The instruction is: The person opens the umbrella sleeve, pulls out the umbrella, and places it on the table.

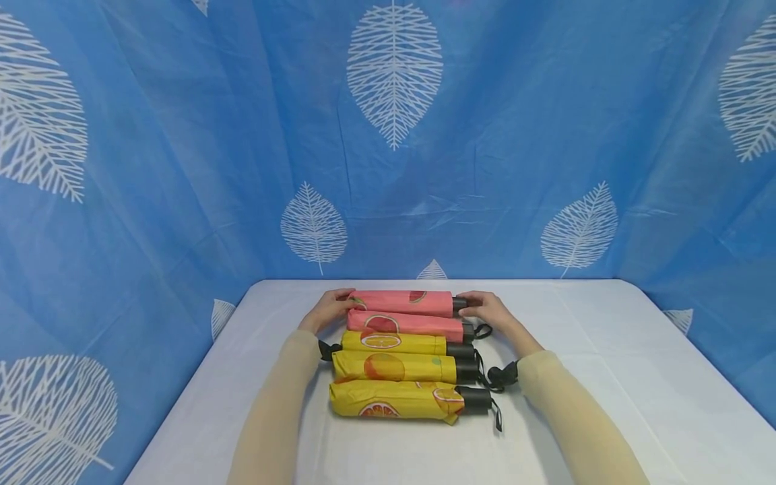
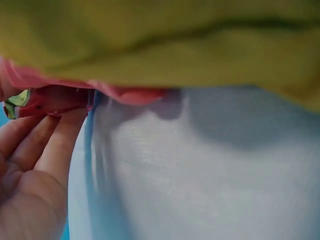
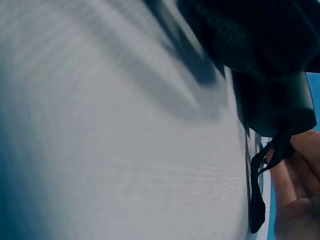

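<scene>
Folded umbrellas lie side by side. The farthest, a pink umbrella (image 1: 400, 303) with watermelon prints, is held at both ends. My left hand (image 1: 330, 306) grips its left end. My right hand (image 1: 490, 311) grips its black handle (image 1: 459, 304). Just nearer lies a second pink umbrella (image 1: 424, 325) with a black wrist strap (image 1: 483, 331). In the left wrist view, fingers (image 2: 62, 145) touch pink watermelon fabric (image 2: 55, 100) below blurred yellow fabric (image 2: 160, 60). In the right wrist view, a black handle end (image 3: 282, 107) and its strap (image 3: 257, 200) partly hide the right fingers.
Three yellow umbrellas with fruit prints lie nearer: the back one (image 1: 418, 343), the middle one (image 1: 424, 369) and the front one (image 1: 412, 399). Their black handles point right. A white cloth (image 1: 606, 377) covers the table; a blue leaf-patterned curtain (image 1: 485, 135) stands behind.
</scene>
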### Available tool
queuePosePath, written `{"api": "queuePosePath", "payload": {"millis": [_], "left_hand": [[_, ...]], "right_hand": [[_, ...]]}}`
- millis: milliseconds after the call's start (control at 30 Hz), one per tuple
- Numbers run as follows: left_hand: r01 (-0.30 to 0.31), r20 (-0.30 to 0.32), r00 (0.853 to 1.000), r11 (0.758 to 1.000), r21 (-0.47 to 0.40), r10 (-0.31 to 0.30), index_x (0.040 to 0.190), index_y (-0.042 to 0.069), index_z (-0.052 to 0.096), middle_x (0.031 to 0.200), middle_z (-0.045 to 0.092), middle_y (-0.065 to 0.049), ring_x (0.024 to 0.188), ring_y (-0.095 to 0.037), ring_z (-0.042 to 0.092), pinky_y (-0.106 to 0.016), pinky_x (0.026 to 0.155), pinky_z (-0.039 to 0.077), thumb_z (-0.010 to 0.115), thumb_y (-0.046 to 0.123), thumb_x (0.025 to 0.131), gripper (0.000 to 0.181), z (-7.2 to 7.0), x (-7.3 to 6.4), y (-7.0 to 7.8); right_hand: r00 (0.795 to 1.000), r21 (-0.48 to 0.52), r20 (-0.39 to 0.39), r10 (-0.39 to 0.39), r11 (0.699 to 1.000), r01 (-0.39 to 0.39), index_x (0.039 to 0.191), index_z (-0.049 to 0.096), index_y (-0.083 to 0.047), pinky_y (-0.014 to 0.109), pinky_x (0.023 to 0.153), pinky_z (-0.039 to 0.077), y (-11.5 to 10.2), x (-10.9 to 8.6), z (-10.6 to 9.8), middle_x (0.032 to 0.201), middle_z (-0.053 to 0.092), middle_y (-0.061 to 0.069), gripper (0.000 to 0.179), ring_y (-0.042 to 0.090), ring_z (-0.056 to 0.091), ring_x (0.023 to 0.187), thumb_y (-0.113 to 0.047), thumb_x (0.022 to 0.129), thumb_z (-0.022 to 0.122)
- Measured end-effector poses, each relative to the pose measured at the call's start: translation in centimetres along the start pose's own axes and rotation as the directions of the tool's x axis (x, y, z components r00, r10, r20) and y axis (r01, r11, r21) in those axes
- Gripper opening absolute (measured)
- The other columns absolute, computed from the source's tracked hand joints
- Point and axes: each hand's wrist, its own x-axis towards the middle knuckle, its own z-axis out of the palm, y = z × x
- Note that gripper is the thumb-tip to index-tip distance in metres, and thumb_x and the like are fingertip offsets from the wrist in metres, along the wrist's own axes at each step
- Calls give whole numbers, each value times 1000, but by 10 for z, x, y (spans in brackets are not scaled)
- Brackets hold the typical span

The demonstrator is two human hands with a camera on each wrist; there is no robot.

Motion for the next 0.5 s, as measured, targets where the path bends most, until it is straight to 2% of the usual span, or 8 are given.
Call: {"api": "queuePosePath", "payload": {"millis": [133,200,333,500], "left_hand": [[-44,32,998,993,-111,47,146,-2,31,146,34,-20,125,-33,44,-43,102,37,54,7,96,56,-7,-2,6],[-70,38,996,988,-139,76,146,-2,30,146,33,-21,126,-34,43,-44,103,36,53,6,96,55,-11,-4,13],[-137,45,989,985,-107,142,146,-1,30,147,33,-20,130,-33,37,-48,103,34,53,8,97,56,-21,-6,34],[-221,-20,975,972,-84,220,146,1,33,147,34,-18,131,-31,36,-48,104,33,55,7,96,55,-28,-7,58]], "right_hand": [[1000,75,1,15,997,-15,132,52,3,46,90,47,-7,3,-3,120,58,24,50,35,56,109,-13,87,69],[1000,117,2,19,993,-19,134,49,3,48,91,45,-13,4,-6,125,54,26,52,37,53,113,-12,88,68],[1000,196,-4,30,980,-28,137,44,3,51,95,41,-29,8,-15,133,46,26,54,39,46,121,-10,89,66],[999,281,-32,-10,959,18,141,38,3,48,99,39,-56,12,-25,133,41,26,58,31,50,114,-10,91,64]]}}
